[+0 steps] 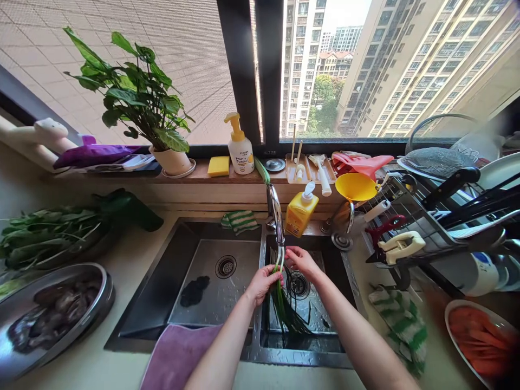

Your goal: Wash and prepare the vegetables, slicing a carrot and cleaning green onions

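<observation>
A bunch of scallions (pixel 284 314) hangs over the right sink basin (pixel 300 355), its white ends up under the chrome faucet (pixel 277 214) and its dark green leaves trailing down. My left hand (pixel 260 284) is closed around the stalks below the white part. Beside the white ends, my right hand (pixel 303 262) has its fingertips pinched at the stalks. Loose green bits lie in the basin near the drain (pixel 299 284). Whether water is running onto the stalks is hard to make out.
In the left basin (pixel 239 295) lies a dark clump (pixel 195 291). Leafy greens (pixel 52 233) and a steel bowl (pixel 108 295) stand left; a dish rack (pixel 430 216) and a plate of orange-red slices (pixel 481 341) stand right. A yellow soap bottle (pixel 301 212) is behind the faucet.
</observation>
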Motion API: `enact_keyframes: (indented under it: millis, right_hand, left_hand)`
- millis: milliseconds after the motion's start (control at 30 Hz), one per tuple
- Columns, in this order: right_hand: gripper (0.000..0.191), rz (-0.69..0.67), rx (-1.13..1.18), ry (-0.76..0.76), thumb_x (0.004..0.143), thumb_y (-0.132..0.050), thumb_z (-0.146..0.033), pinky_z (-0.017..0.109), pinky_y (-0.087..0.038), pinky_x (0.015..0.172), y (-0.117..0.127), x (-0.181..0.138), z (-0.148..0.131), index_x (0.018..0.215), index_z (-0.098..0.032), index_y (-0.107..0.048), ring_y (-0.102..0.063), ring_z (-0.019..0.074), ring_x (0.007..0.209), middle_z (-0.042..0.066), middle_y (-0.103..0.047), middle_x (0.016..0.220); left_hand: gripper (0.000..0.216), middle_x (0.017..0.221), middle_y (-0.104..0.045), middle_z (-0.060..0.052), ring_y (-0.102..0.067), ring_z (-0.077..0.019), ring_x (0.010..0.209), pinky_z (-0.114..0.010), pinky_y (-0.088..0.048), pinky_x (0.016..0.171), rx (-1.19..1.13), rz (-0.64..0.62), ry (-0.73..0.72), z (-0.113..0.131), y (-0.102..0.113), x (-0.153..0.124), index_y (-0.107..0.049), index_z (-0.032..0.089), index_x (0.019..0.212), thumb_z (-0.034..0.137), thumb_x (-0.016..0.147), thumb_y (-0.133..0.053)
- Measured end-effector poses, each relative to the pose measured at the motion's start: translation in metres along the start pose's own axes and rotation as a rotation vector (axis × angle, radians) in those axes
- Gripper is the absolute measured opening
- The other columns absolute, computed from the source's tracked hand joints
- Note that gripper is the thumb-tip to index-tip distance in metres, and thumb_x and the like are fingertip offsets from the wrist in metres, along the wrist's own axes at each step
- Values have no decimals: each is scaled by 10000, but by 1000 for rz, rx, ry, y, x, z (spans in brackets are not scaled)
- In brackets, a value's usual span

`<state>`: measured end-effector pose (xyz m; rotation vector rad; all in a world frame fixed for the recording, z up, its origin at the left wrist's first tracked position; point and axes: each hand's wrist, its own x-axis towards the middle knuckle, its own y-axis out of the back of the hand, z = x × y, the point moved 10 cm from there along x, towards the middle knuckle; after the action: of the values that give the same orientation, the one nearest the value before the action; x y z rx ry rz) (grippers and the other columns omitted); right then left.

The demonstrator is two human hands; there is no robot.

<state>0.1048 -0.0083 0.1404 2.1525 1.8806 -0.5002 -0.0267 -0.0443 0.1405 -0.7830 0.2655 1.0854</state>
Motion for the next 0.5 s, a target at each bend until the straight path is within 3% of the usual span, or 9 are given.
enact_keyframes:
  millis: [100,167,367,500]
  right_hand:
    - [331,-31,28,34,639,-657,-465,195,-332,433,-19,0,-5,710,-148,-593,-436,61,444,-20,-573,580]
    - [338,-5,37,49,644,-639,-488,196,-329,429,-24,2,-9,661,-159,-563,-405,57,426,-44,-522,521]
    - [310,-14,40,36,653,-636,-473,195,-307,379,-36,9,-13,678,-179,-544,-396,62,391,-41,-545,534]
    - [287,-8,53,24,749,-546,-455,188,-322,395,-34,14,-18,795,-172,-567,-452,75,436,-1,-610,622]
  left_hand:
    - [509,619,-623,-5,-596,-109,524,-237,-457,559,0,-17,38,-5,-3,4,-637,119,846,519,557,-761]
    - [499,624,-626,-5,-597,-111,532,-241,-454,570,-7,-22,43,-5,-5,5,-636,126,843,528,569,-750]
    - [440,682,-665,-20,-624,-131,580,-258,-454,601,42,-20,61,0,-5,9,-626,149,798,512,581,-748]
    - [424,755,-689,-51,-655,-162,657,-280,-467,641,28,-49,66,5,-9,13,-644,148,846,459,584,-766]
